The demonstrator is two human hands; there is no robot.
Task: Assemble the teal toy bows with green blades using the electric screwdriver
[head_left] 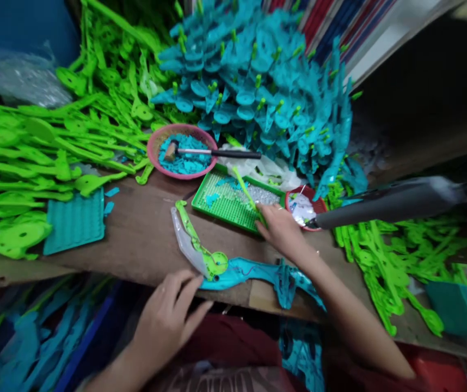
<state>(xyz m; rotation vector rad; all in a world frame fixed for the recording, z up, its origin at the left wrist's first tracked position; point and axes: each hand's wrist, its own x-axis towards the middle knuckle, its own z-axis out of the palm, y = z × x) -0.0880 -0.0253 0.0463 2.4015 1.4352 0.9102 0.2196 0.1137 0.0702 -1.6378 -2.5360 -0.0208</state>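
My right hand is closed on the lower end of a thin bright-green plastic stick, which slants over the green tray. Small clear pieces and blue bits lie in that tray. My left hand has its fingers apart, fingertips at the near end of a blue plastic part; whether they touch it is hard to see. A green plastic arm with a round end sits against that blue part. Alongside it runs a translucent whitish piece.
A pink basket holds blue pieces, with a hammer across it. Green parts pile at left, blue parts behind. A small red basket stands under a grey tool reaching in from the right. A teal ridged tray lies left.
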